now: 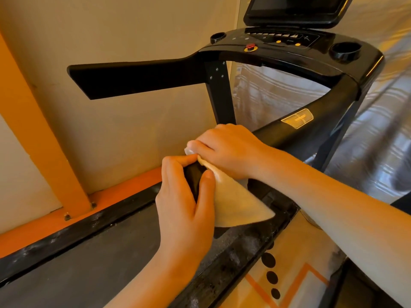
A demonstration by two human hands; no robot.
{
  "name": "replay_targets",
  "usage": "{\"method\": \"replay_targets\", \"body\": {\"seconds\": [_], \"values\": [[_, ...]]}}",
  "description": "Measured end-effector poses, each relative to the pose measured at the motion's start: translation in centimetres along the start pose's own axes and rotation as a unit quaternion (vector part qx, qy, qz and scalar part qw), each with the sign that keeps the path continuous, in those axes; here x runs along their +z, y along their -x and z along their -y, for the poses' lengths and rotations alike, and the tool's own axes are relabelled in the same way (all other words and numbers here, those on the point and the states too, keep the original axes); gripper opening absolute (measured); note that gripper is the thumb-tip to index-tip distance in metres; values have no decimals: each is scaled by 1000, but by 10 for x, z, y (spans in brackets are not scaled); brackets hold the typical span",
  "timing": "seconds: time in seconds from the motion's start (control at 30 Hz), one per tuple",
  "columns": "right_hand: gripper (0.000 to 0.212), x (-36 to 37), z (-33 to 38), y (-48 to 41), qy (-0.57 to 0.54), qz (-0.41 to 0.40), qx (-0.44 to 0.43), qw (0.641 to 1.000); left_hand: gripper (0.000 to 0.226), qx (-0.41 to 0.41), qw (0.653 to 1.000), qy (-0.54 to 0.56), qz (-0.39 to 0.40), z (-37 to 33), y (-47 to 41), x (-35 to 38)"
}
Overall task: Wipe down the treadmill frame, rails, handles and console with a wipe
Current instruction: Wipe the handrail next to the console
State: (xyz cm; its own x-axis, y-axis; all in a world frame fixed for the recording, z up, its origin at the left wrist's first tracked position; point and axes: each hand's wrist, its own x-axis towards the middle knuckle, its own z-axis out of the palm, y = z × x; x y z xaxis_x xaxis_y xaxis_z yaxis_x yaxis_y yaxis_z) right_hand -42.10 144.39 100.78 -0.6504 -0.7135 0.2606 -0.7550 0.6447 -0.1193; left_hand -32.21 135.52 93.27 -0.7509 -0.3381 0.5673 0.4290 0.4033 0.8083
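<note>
1. The right hand has its grip clamped on the wipe, around the handle at its near end.
2. The left hand clasps the handle's tip, just nearer.
3. The handle's length runs far-right, toward the console.

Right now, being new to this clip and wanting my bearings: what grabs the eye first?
Mid-frame, the left hand grips the end of the near handle while the right hand wraps a pale wipe around it, one corner hanging down. Top right, the black console carries a red button.
</note>
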Motion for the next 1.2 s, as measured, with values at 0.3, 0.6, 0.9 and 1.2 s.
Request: {"method": "replay_targets", "body": {"seconds": [0.3, 0.6, 0.9, 1.2], "values": [[45, 22, -10, 37, 17, -193, -89, 977, 19, 9, 1000, -7, 4, 2, -1, -3], [46, 0, 0, 0, -37, -37, 3, 999, 20, 16, 1000, 10, 12, 3, -1, -3], [36, 8, 4, 17, 42, -102, -47, 993, 21, 23, 1000, 12, 3, 5, -1, -2], [48, 6, -36, 33, -32, -163, 64, 984, 15, 10, 999, 30, 11, 2, 0, -5]]}}
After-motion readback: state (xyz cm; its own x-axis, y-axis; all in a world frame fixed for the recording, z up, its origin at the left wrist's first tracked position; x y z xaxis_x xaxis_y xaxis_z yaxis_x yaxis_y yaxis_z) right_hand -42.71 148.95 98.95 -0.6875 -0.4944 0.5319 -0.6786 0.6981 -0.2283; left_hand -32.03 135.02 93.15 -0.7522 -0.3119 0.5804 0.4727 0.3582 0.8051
